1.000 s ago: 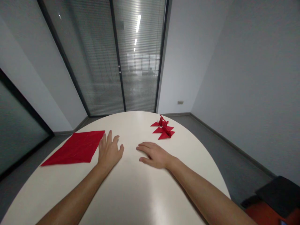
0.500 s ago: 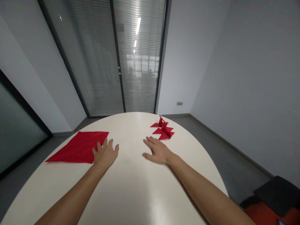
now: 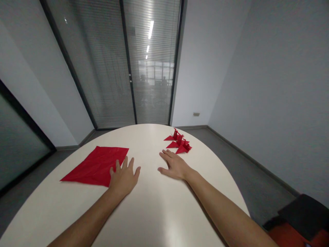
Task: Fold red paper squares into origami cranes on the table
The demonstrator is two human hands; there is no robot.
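Observation:
A flat sheet of red paper (image 3: 95, 166) with faint creases lies on the left part of the white round table (image 3: 144, 206). My left hand (image 3: 123, 178) rests at the sheet's right edge, fingers spread, some of them over the paper. Several folded red paper cranes (image 3: 180, 141) stand close together in a row at the back right of the table. Just in front of them my right hand (image 3: 174, 165) lies palm down, thumb apart from the fingers and holding nothing. Whether its fingertips touch the nearest crane I cannot tell.
Beyond the table is a glass partition with blinds (image 3: 110, 79) in dark frames. A grey wall (image 3: 269, 85) runs along the right. A black and red chair (image 3: 303, 216) stands at the lower right, below the table's edge.
The red sheet has slid to the right and slightly toward me, along with my left hand. The nearest crane appears shifted a little to the right. My right hand has barely moved.

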